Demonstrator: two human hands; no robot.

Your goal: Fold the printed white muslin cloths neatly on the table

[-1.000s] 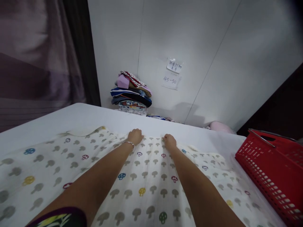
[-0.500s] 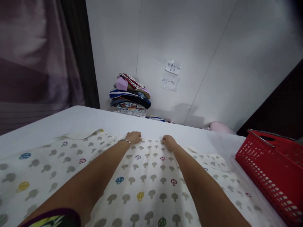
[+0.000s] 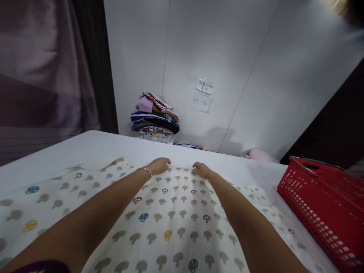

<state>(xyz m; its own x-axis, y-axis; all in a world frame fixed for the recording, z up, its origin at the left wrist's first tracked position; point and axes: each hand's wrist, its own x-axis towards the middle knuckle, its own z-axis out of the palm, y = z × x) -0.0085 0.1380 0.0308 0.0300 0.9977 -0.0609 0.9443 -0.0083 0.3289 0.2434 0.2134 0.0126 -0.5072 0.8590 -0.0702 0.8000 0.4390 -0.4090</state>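
Note:
A white cloth [image 3: 182, 212] printed with grey and coloured mushrooms spreads over the white table. At its far edge, my left hand [image 3: 159, 166] pinches the fabric between thumb and fingers, a silver bracelet on the wrist. My right hand [image 3: 201, 170] grips the same edge a short way to the right. Between the two hands the edge runs fairly straight, and the middle of the cloth looks slightly raised. Its left and right parts lie on the table outside my arms, with a curled corner at the far left.
A red plastic basket [image 3: 324, 204] with a metal handle stands at the right. Folded clothes [image 3: 156, 117] are stacked at the table's far edge, against a white wall [image 3: 222, 45] with paper notes [image 3: 202, 94]. A curtain [image 3: 48, 68] hangs on the left.
Both hands keep hold of the cloth's far edge and have moved slightly apart. The cloth between my arms is spread wider and lifted a little.

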